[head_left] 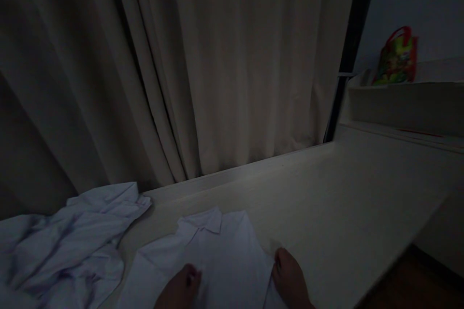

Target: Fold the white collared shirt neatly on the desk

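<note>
Pinching a flat, collared shirt (232,263) beside rumpled cloth (68,246)

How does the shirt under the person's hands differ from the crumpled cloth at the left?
The shirt lies spread fairly flat, while the cloth is bunched in deep folds. The shirt's collar shows clearly; on the cloth, no collar can be made out. The left hand and right hand are on the shirt; neither touches the cloth. Both are pale fabric and lie on the same light tabletop.
</note>
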{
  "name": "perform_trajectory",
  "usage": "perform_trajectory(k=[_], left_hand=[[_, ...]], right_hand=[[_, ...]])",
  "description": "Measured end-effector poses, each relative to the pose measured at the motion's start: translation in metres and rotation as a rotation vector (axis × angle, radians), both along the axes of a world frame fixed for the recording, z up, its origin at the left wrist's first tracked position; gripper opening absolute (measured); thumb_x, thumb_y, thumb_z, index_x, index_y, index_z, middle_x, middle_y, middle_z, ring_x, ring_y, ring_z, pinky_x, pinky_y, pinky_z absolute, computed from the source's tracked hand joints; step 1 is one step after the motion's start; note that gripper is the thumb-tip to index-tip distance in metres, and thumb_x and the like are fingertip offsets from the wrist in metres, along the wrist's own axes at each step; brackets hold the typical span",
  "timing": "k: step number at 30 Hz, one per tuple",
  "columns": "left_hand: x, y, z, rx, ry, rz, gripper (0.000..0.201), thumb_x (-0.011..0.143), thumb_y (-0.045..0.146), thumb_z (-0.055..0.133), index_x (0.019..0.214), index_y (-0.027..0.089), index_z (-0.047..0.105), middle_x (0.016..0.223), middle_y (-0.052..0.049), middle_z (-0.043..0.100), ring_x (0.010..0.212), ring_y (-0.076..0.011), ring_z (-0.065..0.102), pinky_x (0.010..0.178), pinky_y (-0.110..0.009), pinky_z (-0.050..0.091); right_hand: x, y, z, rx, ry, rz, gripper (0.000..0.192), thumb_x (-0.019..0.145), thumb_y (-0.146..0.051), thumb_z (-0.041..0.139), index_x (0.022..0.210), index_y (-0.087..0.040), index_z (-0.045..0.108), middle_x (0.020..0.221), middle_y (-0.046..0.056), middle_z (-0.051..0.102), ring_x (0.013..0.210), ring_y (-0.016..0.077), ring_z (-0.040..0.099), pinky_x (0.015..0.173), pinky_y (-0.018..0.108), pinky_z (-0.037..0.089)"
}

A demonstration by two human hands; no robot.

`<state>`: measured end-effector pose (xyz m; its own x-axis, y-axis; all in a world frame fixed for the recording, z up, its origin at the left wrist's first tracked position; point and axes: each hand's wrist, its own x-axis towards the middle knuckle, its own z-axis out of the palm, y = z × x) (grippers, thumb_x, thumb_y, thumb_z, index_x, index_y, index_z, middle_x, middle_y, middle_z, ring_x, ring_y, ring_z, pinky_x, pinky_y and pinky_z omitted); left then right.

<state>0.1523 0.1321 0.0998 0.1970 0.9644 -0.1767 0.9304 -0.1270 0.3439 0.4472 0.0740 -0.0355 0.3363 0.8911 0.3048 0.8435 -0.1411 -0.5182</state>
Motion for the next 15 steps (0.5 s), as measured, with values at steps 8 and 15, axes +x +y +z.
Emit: perform_trajectory(k=[8, 15], left_hand=[[0.142, 0.1, -0.043, 0.266, 0.009, -0.245, 0.039, 0.09, 0.03, 0.025, 0.107, 0.015, 0.057, 0.106, -0.012, 0.066, 0.1, -0.0207, 0.061, 0.085, -0.033, 0.044], [0.175, 0.129, -0.08, 0.317, 0.007, -0.523, 0.042, 0.092, 0.034, 0.027, 0.123, 0.02, 0.051, 0.132, -0.01, 0.056, 0.123, -0.0227, 0.049, 0.103, -0.043, 0.037]], right_hand=[[0.002, 0.003, -0.01, 0.106, 0.011, -0.052, 0.009, 0.072, -0.015, 0.043, 0.075, -0.024, 0.044, 0.074, 0.003, 0.056, 0.069, 0.0168, 0.051, 0.064, 0.029, 0.041], [0.001, 0.003, -0.003, 0.055, -0.006, -0.093, 0.014, 0.069, -0.009, 0.043, 0.071, -0.022, 0.039, 0.071, -0.001, 0.049, 0.066, 0.0148, 0.047, 0.063, 0.028, 0.04]])
